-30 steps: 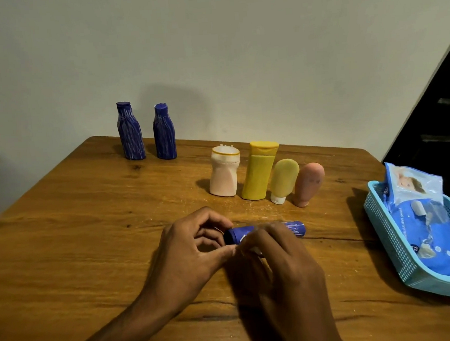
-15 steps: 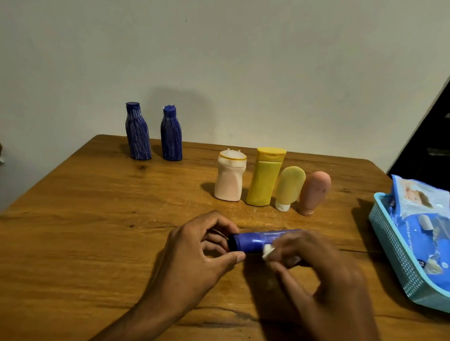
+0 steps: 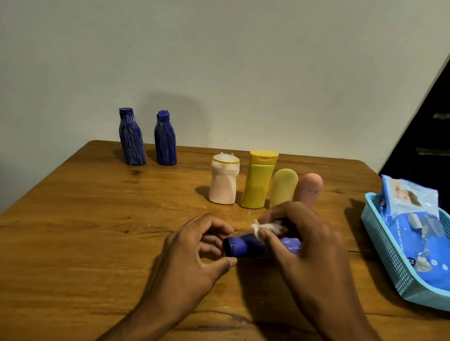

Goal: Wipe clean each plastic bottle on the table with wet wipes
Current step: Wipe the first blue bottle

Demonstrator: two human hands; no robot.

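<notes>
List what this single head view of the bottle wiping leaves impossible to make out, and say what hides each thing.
- Blue bottle: its far end, covered by the right hand.
- Wet wipe: mostly bunched under that hand's fingers.
- Pale yellow tube and pink tube: bases hidden behind the right hand.
- Wipes pack: print too small to read.
- Basket: cut off by the right edge.

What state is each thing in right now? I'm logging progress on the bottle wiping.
Blue bottle in hand: lying sideways, cap on.
Left hand: grips the cap end.
Right hand: presses a crumpled wipe on it.
Two blue bottles: upright, capped.
White bottle: upright.
Yellow bottle: upright, lid shut.
Pale yellow tube, pink tube: on end.
Wipes pack: in the basket.
</notes>
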